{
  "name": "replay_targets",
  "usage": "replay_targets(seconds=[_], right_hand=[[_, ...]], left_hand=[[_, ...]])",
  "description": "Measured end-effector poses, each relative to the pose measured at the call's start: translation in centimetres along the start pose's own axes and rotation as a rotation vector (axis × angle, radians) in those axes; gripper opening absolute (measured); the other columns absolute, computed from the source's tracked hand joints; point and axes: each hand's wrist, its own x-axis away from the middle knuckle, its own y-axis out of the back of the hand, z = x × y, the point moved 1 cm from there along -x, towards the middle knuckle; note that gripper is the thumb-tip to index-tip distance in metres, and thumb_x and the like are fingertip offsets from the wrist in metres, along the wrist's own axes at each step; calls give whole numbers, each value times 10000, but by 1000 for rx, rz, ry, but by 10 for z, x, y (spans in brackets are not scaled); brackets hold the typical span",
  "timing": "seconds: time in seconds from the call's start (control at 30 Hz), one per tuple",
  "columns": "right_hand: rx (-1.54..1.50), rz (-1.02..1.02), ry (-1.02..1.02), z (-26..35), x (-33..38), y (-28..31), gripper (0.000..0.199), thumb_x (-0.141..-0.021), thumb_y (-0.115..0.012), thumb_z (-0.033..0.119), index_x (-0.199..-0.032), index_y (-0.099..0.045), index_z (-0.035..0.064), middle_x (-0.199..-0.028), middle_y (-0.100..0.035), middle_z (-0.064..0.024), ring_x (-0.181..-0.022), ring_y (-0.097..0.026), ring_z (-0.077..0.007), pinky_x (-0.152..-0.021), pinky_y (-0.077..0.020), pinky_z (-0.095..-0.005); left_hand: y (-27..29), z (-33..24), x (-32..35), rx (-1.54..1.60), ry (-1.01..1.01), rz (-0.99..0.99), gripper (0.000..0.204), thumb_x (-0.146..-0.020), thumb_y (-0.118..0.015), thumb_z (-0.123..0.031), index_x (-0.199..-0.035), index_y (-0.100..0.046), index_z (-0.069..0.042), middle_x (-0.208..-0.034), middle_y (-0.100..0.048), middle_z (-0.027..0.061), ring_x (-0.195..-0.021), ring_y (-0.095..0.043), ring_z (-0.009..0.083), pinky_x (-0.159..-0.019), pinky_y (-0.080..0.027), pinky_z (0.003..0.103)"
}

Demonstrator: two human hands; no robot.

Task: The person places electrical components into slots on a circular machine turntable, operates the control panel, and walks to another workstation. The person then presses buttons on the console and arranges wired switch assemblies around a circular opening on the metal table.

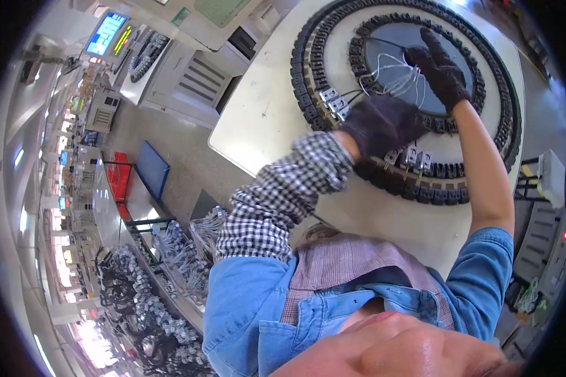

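Both my hands wear dark gloves over a round cream table (264, 119) ringed with rows of small black parts (308, 94). My left hand (383, 122) rests near the inner ring, by a few small silver connectors (334, 103) with thin wires. My right hand (440, 66) reaches over the dark grey centre disc (390, 38), its fingers in a bundle of thin white wires (399, 75). A few more silver connectors (415, 157) sit in the ring just below my left hand.
A cream machine cabinet (188, 69) stands behind the table. A blue panel (152, 168) and a red crate (119, 176) are on the floor to the left. A long bench (138, 283) carries heaps of wired parts. A lit screen (105, 32) hangs at the upper left.
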Motion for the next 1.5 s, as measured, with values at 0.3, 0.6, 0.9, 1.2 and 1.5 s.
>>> replay_targets(seconds=[0.3, 0.6, 0.9, 1.2, 1.5], right_hand=[[-207, 127, -345, 68, 86, 38, 447, -925, -586, 303, -1285, -539, 42, -1237, -603, -149, -1112, -595, -266, -907, -483, -380], [74, 311, -67, 49, 139, 20, 465, -909, -611, 171, -1354, -487, 120, -1339, -532, -103, -1235, -505, -232, -1020, -419, -366], [165, 254, -34, 29, 155, 19, 445, -868, -618, 55, -1303, -525, 68, -1288, -562, -130, -1224, -512, -285, -1022, -418, -399], [359, 263, 128, 63, 148, -12, 433, -817, -657, 69, -1238, -561, 44, -1228, -584, -171, -1178, -528, -358, -1000, -417, -448], [271, 259, 112, 120, 110, -76, 428, -829, -642, 278, -1179, -570, 44, -1161, -587, -197, -1101, -540, -395, -977, -406, -477]], left_hand=[[71, 127, 69, 136, -36, -276, 295, -894, -649, -221, -1143, -645, -63, -1115, -665, 124, -1019, -645, 221, -852, -527, 307], [70, 163, 80, 142, -144, -169, 296, -880, -649, -143, -1158, -641, -45, -1149, -653, 130, -1164, -570, 270, -1003, -429, 384], [67, 176, 69, 169, -164, -129, 297, -866, -647, -115, -1149, -637, -23, -1156, -650, 130, -1148, -579, 301, -1037, -398, 412], [63, 193, 48, 144, -321, -58, 298, -855, -654, -147, -1135, -648, -44, -1139, -649, 138, -1131, -577, 334, -1000, -434, 431], [61, 195, 47, 67, -342, 29, 459, -774, -732, -334, -1168, -637, -118, -1180, -631, 104, -1178, -533, 338, -995, -423, 452]])
